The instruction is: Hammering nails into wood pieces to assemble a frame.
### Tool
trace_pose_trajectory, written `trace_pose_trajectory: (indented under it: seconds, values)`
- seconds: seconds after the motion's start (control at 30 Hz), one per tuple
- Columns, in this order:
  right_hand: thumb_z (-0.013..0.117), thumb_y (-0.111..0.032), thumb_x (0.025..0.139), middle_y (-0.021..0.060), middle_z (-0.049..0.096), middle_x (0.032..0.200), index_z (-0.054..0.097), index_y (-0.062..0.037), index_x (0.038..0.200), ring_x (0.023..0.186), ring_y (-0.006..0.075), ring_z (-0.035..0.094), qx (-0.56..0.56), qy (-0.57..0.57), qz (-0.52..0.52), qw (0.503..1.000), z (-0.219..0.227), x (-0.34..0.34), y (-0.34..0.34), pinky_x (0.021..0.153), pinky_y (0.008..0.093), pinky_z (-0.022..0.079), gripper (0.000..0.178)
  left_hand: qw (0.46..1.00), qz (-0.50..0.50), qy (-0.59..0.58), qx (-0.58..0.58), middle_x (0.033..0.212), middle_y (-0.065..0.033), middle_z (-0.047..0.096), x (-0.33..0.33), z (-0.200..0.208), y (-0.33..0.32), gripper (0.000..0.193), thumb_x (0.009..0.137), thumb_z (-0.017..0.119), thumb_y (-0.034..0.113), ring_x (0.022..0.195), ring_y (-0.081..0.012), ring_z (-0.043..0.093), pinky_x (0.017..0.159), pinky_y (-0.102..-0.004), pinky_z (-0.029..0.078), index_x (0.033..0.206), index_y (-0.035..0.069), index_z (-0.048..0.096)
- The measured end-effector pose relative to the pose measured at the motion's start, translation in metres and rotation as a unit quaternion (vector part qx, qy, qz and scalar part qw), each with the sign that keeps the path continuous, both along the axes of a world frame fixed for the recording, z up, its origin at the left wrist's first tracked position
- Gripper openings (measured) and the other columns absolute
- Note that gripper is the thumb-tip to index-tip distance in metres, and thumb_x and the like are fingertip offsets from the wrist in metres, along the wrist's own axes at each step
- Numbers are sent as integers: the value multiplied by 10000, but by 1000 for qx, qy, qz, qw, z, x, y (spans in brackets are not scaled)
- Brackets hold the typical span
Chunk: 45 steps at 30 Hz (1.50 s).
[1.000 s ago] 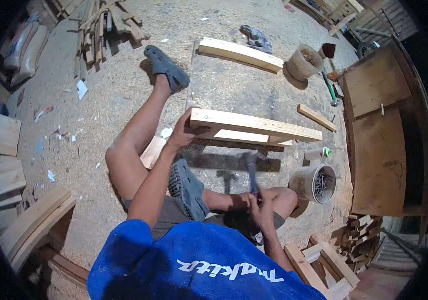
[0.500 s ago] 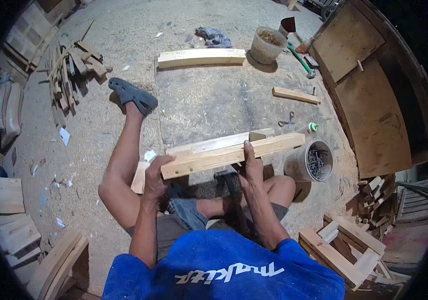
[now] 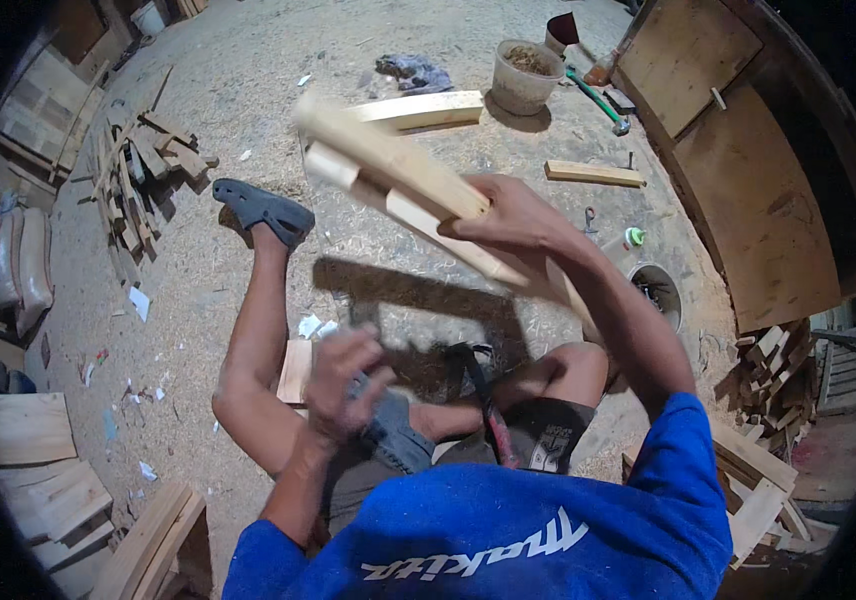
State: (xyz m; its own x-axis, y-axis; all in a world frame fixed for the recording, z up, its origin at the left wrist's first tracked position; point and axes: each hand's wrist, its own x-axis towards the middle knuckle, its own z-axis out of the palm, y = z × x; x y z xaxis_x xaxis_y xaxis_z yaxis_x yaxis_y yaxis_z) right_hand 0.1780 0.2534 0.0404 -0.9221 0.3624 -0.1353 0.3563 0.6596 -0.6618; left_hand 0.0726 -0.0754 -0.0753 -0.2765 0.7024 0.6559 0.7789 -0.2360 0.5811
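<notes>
My right hand (image 3: 513,215) grips a wooden frame (image 3: 398,165), built of pale lengths of timber, and holds it tilted above the work board. The frame's far end is blurred, and part of it is hidden by my hand and forearm. My left hand (image 3: 345,385) hovers over my lap, smeared by motion, its fingers apart and nothing visible in them. Between my legs rests a hammer (image 3: 483,390), dark head up, with a black and red handle. A pale wood block (image 3: 296,370) lies beside my left shin.
On the board (image 3: 548,225) are a timber length (image 3: 418,110), a shorter stick (image 3: 593,173), scissors (image 3: 590,220) and a green-capped bottle (image 3: 634,237). A nail bucket (image 3: 666,300) stands by my right knee, a sawdust bucket (image 3: 526,85) farther off. Scrap wood (image 3: 143,170) lies left.
My right hand has lifted and turned the wooden frame up off the board, swinging it forward and left. My left hand has let go of it and dropped back toward my lap.
</notes>
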Motion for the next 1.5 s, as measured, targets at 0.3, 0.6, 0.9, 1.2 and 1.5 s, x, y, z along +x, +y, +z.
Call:
trace_pose_trajectory:
  seconds: [0.3, 0.6, 0.9, 1.2, 1.5]
  values:
    - [871, -337, 811, 153, 801, 1030, 716, -185, 1402, 930, 376, 764, 152, -160, 259, 940, -55, -35, 42, 803, 509, 586, 629, 925, -60, 71, -370, 1233, -222, 726, -102, 40, 93, 695, 740, 939, 275, 1187, -436, 668, 999, -515, 523, 1330, 41, 656]
    - [750, -273, 1000, 172, 690, 1253, 661, -94, 1399, 1162, 376, 655, 248, 81, 83, 962, -80, -30, 53, 994, 476, 547, 447, 901, -5, 47, -431, 1095, -201, 768, -143, -1, 151, 560, 697, 910, 216, 1050, -428, 731, 898, -519, 575, 1199, 89, 697]
    - [805, -116, 918, 210, 651, 1343, 638, -87, 1444, 1244, 421, 626, 298, 185, -109, 930, -73, 144, 73, 1054, 479, 520, 553, 864, 90, 87, -487, 1224, -161, 778, -117, 19, 148, 832, 686, 982, 377, 1212, -388, 710, 953, -551, 496, 1401, 160, 617]
    - [789, -145, 956, 189, 785, 1138, 737, -24, 1266, 1036, 307, 767, 318, 89, -393, 858, -56, 376, 105, 940, 402, 584, 337, 911, 96, 145, -374, 1080, -191, 781, -96, -3, 141, 714, 678, 968, 263, 1033, -433, 741, 863, -513, 559, 1303, 141, 644]
    - [784, -159, 910, 184, 716, 1028, 781, -39, 1071, 1055, 407, 664, 273, -91, -243, 927, -123, 376, 89, 923, 484, 536, 201, 886, 150, 159, -409, 1095, -201, 740, -95, -14, 136, 658, 698, 972, 229, 1012, -482, 653, 840, -566, 561, 1242, 160, 608]
